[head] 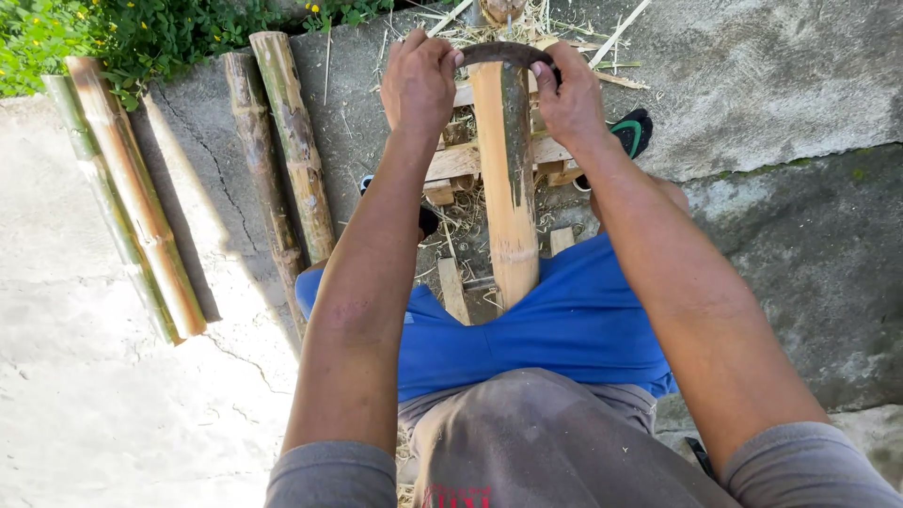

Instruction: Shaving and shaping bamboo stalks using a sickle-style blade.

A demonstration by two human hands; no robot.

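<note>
Hands grip a curved dark blade (pixel 506 53) at its two ends: left hand (pixel 419 83) is clenched round the left end, right hand (pixel 569 96) round the right end. Blade lies crosswise on the far end of a bamboo pole (pixel 506 179), touching its top. Pole runs lengthwise away from the person, between the knees, its near end tucked against blue shorts (pixel 555 329); most of its skin is pale and peeled, with a green strip along the right side. It rests on a low wooden frame (pixel 453 162), with shavings (pixel 470 226) scattered beneath. A foot in a dark sandal (pixel 632 132) shows just beside the right wrist. Four unpeeled poles (pixel 141 207) lie on the concrete (pixel 113 395) to the left, well apart from the hands. Green plants (pixel 141 33) edge the top left.
</note>
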